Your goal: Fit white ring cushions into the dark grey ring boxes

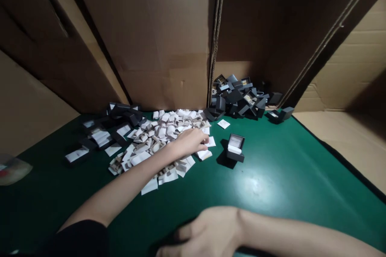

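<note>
My left hand (193, 141) reaches over the right side of a heap of white padded inserts and folded papers (169, 124). Its fingers are curled together beside a white card (211, 141); whatever they grip, if anything, is hidden. Low in the view, my right hand (208, 233) hovers over or rests on the green table, palm down. Its fingers point left, apart, blurred and partly cut off by the lower edge; I see nothing in them. To the right of the heap, a small black jewelry box (235, 148) stands with its lid up and a white insert inside.
Several opened black boxes (101, 134) lie on the left. A pile of black boxes (241, 96) leans against the cardboard wall (163, 40) at the back right. One small white leaflet (223, 124) lies near that pile. A clear plastic item (13, 170) sits far left.
</note>
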A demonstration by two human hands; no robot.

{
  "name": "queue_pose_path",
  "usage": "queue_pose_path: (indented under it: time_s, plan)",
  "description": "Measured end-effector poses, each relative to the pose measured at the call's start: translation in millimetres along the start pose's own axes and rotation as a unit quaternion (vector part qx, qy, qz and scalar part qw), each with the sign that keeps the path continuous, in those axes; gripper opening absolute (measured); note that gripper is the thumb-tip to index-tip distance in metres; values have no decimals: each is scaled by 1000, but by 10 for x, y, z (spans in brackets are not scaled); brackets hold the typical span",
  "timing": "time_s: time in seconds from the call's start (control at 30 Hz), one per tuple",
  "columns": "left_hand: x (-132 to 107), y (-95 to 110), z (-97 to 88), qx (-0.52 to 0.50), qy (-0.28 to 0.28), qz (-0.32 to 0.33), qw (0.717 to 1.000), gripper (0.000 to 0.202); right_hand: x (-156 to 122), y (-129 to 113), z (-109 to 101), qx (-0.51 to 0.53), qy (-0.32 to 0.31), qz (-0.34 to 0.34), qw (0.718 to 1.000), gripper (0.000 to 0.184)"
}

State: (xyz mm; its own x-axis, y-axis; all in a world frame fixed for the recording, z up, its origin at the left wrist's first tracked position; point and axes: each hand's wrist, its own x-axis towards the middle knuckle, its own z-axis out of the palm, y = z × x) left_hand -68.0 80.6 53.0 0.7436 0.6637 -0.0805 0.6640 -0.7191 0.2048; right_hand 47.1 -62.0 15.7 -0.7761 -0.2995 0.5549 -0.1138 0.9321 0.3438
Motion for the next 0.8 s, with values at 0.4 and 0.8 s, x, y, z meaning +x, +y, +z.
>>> queue_pose_path:
  time_s: [0.4, 0.8]
  plan:
    - [86, -175, 129, -99, 37, 27, 994, 15, -1032, 267, -580, -118, 119, 438, 883, 20]
    - [74, -152, 65, -91, 49, 13, 995, 45, -1282, 406, -470, -51, -43, 511, 857, 16]
